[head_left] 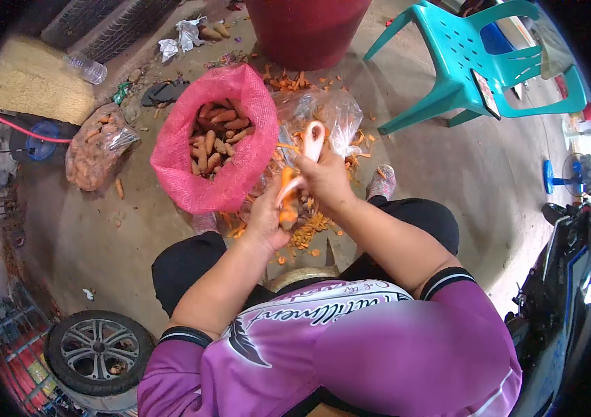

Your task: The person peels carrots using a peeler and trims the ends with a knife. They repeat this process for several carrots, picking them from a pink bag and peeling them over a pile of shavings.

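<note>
My left hand is closed around an orange carrot, held out in front of my knees. My right hand grips a peeler with a pale, looped handle. The peeler's other end lies against the carrot, with its blade too blurred to make out. Below both hands, orange peelings are scattered over the ground. An open pink mesh sack stands just left of my hands, with many brownish-orange roots inside. Clear plastic bags lie beyond my right hand, among more peelings.
A large red tub stands ahead, and a teal plastic chair at the front right. To the left are a filled plastic bag, a sandal and a wheel. A motorcycle is at the right.
</note>
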The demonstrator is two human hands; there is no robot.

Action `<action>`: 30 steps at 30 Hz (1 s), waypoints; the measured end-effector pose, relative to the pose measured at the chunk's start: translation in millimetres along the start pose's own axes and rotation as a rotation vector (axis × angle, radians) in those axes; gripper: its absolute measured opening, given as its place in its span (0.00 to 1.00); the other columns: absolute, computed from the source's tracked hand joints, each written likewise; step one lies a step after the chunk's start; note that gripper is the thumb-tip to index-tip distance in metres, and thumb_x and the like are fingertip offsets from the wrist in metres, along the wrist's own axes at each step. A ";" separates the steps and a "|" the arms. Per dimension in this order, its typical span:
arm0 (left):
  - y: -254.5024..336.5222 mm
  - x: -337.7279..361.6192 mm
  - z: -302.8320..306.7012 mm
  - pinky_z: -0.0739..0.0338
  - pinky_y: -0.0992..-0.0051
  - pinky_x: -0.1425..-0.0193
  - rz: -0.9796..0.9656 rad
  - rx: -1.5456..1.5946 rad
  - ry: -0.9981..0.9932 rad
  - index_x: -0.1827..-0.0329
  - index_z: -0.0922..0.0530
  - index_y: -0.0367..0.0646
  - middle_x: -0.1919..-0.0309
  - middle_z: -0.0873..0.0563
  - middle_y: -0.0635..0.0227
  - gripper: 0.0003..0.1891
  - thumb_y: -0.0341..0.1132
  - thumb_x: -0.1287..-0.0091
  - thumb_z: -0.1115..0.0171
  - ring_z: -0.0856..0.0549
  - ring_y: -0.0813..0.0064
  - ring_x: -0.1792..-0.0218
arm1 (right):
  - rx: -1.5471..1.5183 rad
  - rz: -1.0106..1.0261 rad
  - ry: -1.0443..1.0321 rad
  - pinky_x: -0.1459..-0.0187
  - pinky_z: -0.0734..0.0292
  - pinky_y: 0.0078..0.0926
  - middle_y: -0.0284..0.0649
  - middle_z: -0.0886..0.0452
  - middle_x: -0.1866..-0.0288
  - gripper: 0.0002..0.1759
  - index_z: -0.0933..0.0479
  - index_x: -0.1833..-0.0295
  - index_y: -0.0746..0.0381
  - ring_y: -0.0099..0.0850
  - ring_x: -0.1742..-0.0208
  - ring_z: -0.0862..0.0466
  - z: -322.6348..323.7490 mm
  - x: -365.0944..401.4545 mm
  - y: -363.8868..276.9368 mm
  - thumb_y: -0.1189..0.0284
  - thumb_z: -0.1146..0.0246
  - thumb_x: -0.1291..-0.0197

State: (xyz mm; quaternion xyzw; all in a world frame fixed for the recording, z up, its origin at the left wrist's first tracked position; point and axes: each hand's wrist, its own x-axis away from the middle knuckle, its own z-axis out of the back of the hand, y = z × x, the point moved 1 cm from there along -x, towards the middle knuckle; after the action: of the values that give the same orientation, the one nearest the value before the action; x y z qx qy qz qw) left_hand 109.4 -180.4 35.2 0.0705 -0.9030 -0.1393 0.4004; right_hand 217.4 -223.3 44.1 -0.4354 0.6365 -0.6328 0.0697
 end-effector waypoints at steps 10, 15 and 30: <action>7.0 -2.5 6.7 0.29 0.76 0.79 -0.005 -0.111 0.028 0.60 0.29 0.48 0.74 0.24 0.70 0.19 0.55 0.39 0.53 0.23 0.75 0.76 | -0.080 0.060 0.158 0.88 0.38 0.16 0.34 0.28 0.78 0.14 0.32 0.61 0.66 0.20 0.88 0.31 11.5 -21.9 -16.0 0.68 0.39 0.49; 1.6 -7.0 10.3 0.28 0.77 0.78 0.011 0.002 0.009 0.56 0.29 0.47 0.73 0.23 0.70 0.21 0.55 0.39 0.52 0.22 0.77 0.74 | -0.095 0.037 -0.075 0.85 0.34 0.19 0.35 0.27 0.81 0.10 0.29 0.70 0.65 0.21 0.85 0.29 -9.0 14.9 -6.3 0.69 0.39 0.51; 5.4 -11.9 16.1 0.27 0.79 0.77 -0.043 -0.005 0.078 0.55 0.30 0.42 0.72 0.23 0.66 0.18 0.48 0.34 0.57 0.23 0.78 0.75 | -0.083 0.103 0.015 0.83 0.34 0.17 0.34 0.27 0.79 0.10 0.30 0.70 0.66 0.20 0.83 0.29 -5.4 4.7 -5.8 0.71 0.38 0.50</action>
State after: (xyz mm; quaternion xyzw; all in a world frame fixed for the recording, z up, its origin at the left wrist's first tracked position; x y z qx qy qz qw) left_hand 105.3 -169.3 18.2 0.0943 -0.8846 -0.1471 0.4323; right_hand 213.7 -221.3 52.3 -0.3998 0.6844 -0.6046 0.0791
